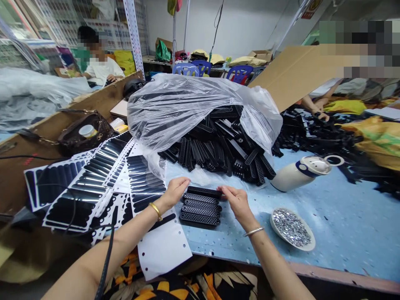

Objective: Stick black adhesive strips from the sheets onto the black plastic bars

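Note:
On the blue table in front of me lies a row of several black textured plastic strips [200,208] with rounded ends, side by side. My right hand [237,204] pinches the right end of the farthest strip [203,192]. At that strip's left end is my left hand [175,191], thumb and fingers pressed together; whatever is between them is too small to make out. Just beyond both hands, a large heap of similar black pieces [203,152] spills from a clear plastic bag [175,108]. Sheets of black strip-shaped stickers [146,179] lie left of my left hand.
A bowl of small shiny metal parts [292,229] and a tilted white bottle [300,173] stand at right. A brown bag [84,133] sits by the wooden board at left. Further black parts [312,133] cover the right side, near another person's hand [320,114].

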Available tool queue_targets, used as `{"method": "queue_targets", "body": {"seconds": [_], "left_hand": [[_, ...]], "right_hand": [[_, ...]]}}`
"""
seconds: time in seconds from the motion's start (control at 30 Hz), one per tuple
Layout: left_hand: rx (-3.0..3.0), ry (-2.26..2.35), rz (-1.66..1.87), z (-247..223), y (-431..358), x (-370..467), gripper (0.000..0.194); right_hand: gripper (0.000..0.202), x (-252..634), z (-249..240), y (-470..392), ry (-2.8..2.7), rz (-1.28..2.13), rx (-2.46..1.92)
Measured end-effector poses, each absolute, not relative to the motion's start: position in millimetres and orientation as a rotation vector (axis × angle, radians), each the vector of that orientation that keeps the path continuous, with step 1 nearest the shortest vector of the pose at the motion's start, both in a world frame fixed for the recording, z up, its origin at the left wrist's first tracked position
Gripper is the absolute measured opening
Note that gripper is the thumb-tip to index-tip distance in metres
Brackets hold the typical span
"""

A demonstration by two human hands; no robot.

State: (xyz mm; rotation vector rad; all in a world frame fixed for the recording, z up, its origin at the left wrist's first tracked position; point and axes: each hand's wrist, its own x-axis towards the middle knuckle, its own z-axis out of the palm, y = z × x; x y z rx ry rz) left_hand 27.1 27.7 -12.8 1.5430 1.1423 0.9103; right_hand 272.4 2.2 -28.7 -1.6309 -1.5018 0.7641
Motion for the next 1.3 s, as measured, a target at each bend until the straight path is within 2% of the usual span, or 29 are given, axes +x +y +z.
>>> {"method": "queue_targets", "body": {"seconds": [0.1,0.37,0.63,1.1,1.3], "left_hand": [[1.367,1.125,1.027,-19,7,36,0.039],[1.279,1.175,1.149,-28,-15,48,0.041],[1.200,1.163,1.191,-32,-10,45,0.040],[1.294,1.176,1.228,-38,-13,53,0.043],[1.257,1.164,1.223,-43,-9,49,0.045]], "right_hand": [[0.055,260,-39,-3,-1.359,0.730,-1.619],[0.044,230,-49,-24,-1.155,0.683,-1.556],[0.052,237,-52,-21,-0.899,0.780,-1.409],[0.038,227,-43,-19,-1.010,0.940,-1.326],[0.040,230,-45,-15,-0.911,0.934,-1.282]]}}
